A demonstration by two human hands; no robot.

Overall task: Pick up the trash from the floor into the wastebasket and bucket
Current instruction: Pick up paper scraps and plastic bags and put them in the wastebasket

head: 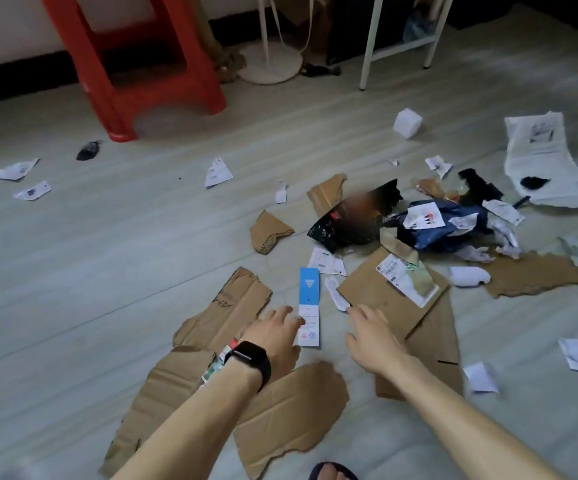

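Above torn cardboard [298,403], left hand [277,337], right hand [374,337] flank blue tag [309,289].

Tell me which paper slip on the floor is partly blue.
The long narrow tag between the left hand and right hand: its far half is blue; the other scattered slips are white.

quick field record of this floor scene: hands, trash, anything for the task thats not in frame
left hand: open, holding nothing, fingertips at the blue and white tag
right hand: open, holding nothing, fingertips near a white paper slip
under the hands: torn cardboard pieces
trash pile: dark plastic bags ahead on the right
scattered: paper scraps across the floor
furniture: red stool
wastebasket, bucket: not in view
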